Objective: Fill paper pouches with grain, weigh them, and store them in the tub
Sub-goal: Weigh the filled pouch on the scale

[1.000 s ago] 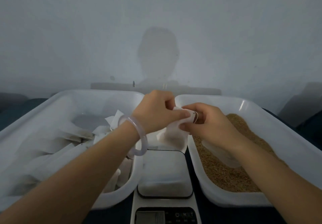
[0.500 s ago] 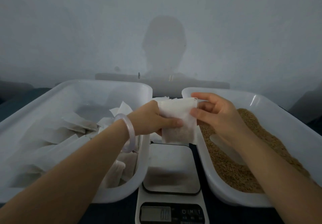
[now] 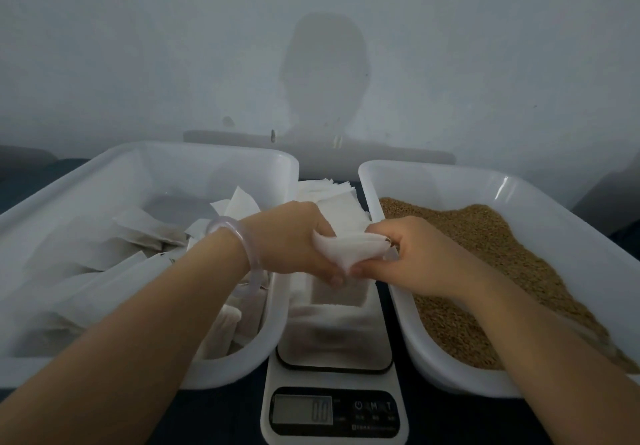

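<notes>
- Looking down through the head view, found the left hand [image 3: 294, 237] and the right hand [image 3: 419, 257] meeting over the scale [image 3: 334, 361], between the left tub [image 3: 207, 152] and the right tub [image 3: 433, 172].
- Pinched the paper pouch [image 3: 349, 250] from both sides: left fingers curled round its near-left edge, right thumb and fingers nipped on its right edge, with the mouth pulled partly apart.
- Hung the pouch's body below the hands, just above the steel plate [image 3: 332, 335]; touching it or not, impossible to tell.
- Judged the step as opening the mouth for filling; looked empty as yet, though hard to be sure.
- Called for a light, even pull on both lips, to avoid tearing or creasing such thin paper.
- Would have done well to carry the open mouth over the grain [image 3: 485, 237], just beside, for catching any spill.
- Read what looked like zero on the display [image 3: 303, 410], so apparently ready for weighing.
- Had the left tub, already holding finished pouches [image 3: 138, 233], close by for storing, and spare pouches [image 3: 332, 190] stacked behind the scale.
</notes>
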The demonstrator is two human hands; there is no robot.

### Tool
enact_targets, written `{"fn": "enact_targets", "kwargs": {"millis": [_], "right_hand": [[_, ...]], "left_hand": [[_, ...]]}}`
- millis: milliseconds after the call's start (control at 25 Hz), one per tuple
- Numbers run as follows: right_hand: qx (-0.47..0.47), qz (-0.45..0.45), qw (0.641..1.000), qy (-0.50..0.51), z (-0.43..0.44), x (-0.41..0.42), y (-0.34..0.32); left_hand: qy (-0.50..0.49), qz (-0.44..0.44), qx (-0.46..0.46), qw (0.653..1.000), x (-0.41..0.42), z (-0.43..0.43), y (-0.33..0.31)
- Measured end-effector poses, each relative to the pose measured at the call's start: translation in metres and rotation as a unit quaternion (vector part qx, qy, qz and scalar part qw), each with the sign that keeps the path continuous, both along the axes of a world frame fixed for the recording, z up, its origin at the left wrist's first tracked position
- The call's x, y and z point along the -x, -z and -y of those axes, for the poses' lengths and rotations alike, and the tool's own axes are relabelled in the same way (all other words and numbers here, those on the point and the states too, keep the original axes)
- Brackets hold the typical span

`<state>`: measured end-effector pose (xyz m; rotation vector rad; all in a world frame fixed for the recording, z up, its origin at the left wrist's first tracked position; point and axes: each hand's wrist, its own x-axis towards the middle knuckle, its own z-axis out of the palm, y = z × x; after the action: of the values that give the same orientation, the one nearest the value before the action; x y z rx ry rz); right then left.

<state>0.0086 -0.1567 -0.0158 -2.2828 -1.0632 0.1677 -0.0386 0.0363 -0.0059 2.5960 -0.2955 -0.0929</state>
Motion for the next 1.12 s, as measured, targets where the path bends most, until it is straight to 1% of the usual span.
{"fn": "enact_targets", "kwargs": {"millis": [160,320,440,600,760,1000,1120], "right_hand": [[0.054,0.042,0.998,-0.015,0.001,-0.003,0.002],[0.054,0.048,0.997,-0.022,0.002,-0.004,0.004],[0.055,0.052,0.997,-0.017,0.002,-0.005,0.003],[0.104,0.06,0.992,-0.037,-0.004,-0.003,0.007],[0.078,0.028,0.996,-0.013,-0.006,-0.004,0.008],[0.082,0.031,0.996,-0.016,-0.005,-0.002,0.007],[0.144,0.052,0.988,-0.012,-0.01,0.0,0.009]], "left_hand": [[0.016,-0.003,-0.045,0.999,0.001,0.004,0.0],[0.017,-0.008,-0.039,0.999,0.003,0.005,-0.001],[0.027,-0.013,-0.053,0.998,0.007,0.004,-0.003],[0.04,0.003,-0.08,0.996,0.006,0.008,0.0],[0.033,0.0,-0.094,0.995,0.006,0.008,0.0],[0.026,-0.014,-0.122,0.992,0.004,0.008,0.001],[0.021,-0.032,-0.161,0.986,0.001,0.01,0.008]]}}
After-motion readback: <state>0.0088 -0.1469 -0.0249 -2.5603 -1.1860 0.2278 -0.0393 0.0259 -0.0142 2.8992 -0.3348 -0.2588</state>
